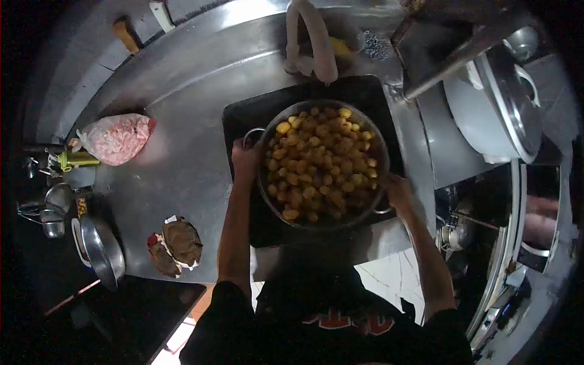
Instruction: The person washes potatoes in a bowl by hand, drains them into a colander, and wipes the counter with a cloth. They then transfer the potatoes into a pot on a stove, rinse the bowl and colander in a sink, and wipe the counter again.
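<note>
A wide round metal pan with loop handles sits over the dark sink basin. It is full of small, round, yellow-brown pieces that look like little potatoes; a few are paler yellow. My left hand is closed at the pan's left side, by the loop handle. At the right rim, my right hand grips the pan's edge, just above the other handle; its fingertips are partly lost in shadow. The faucet hangs over the pan's far side.
On the steel counter to the left lie a plastic bag of pinkish pieces and folded brown cloths. Metal bowls stand at the lower left. A large white lidded pot is at the right, beside a metal pipe.
</note>
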A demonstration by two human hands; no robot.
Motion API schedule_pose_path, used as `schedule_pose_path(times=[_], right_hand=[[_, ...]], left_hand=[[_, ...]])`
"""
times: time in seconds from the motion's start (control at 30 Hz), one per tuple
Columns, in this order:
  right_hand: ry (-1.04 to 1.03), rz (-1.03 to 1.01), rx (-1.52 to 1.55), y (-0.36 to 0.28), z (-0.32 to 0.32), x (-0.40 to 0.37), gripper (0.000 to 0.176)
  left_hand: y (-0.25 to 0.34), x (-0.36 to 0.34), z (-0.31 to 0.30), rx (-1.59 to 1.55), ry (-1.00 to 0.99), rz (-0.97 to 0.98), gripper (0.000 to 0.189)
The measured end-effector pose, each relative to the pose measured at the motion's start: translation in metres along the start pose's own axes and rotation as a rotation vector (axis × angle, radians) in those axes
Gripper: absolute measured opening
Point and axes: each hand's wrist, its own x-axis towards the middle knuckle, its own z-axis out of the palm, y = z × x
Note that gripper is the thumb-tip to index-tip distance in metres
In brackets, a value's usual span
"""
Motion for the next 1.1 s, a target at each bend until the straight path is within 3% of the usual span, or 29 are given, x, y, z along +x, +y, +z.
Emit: schedule_pose_path(times=[0.07,0.13,0.17,0.2,0.27,0.37,0.43,0.5,0.57,0.6,0.7,0.73,0.83,0.9,0.97,1.03,1.1], right_hand=[[0.041,0.016,-0.135,-0.025,-0.014,-0.019,0.027],[0.142,0.093,0.14,-0.021,-0.031,-0.032,0.028],[0.161,0.119,0.145,-0.029,-0.032,-0.036,0.028],[0.238,0.039,0.061,-0.041,-0.029,-0.034,0.031],[0.326,-0.054,-0.021,-0.052,-0.021,-0.044,0.034],[0.414,-0.199,0.163,-0.076,-0.015,-0.051,0.035],[0.284,0.176,0.193,-0.087,-0.021,-0.06,0.032],[0.245,0.19,0.133,-0.07,-0.008,-0.057,0.03],[0.355,0.039,0.238,-0.08,-0.001,-0.07,0.03],[0.37,0.133,0.218,-0.071,0.0,-0.069,0.033],[0.358,0.111,0.245,-0.062,0.007,-0.056,0.036],[0.402,0.147,0.165,-0.071,0.01,-0.065,0.036],[0.351,0.223,0.159,-0.067,0.012,-0.058,0.036],[0.304,0.128,0.254,-0.075,0.007,-0.064,0.037],[0.296,0.221,0.067,-0.085,0.003,-0.079,0.036],[0.377,0.223,0.216,-0.068,0.008,-0.08,0.036],[0.382,0.093,0.077,-0.073,0.01,-0.067,0.037]], left_hand=[[0.008,-0.003,-0.003,-0.418,0.005,0.395,0.031],[0.045,-0.019,-0.018,-0.408,-0.057,0.343,0.028],[0.066,-0.029,-0.02,-0.385,-0.108,0.279,0.024],[0.056,-0.011,-0.015,-0.19,-0.025,0.327,0.026],[0.07,-0.026,-0.022,-0.425,-0.088,0.252,0.023],[0.08,-0.003,-0.027,-0.587,-0.098,0.307,0.022],[0.056,-0.005,-0.032,-0.61,-0.108,0.232,0.021],[0.064,0.018,-0.032,-0.283,-0.144,0.505,0.02],[0.08,-0.011,-0.031,-0.484,-0.01,0.378,0.016],[0.085,-0.017,-0.035,-0.5,-0.019,0.35,0.014],[0.089,-0.013,-0.038,-0.28,0.005,0.384,0.015],[0.093,-0.013,-0.041,-0.379,-0.103,0.4,0.019],[0.097,-0.027,-0.045,-0.371,-0.099,0.31,0.017],[0.091,-0.015,-0.041,-0.395,-0.088,0.368,0.016],[0.091,-0.019,-0.047,-0.402,-0.1,0.306,0.018],[0.087,-0.015,-0.048,-0.467,-0.156,0.223,0.023],[0.087,0.003,-0.043,-0.359,-0.183,0.396,0.021]])
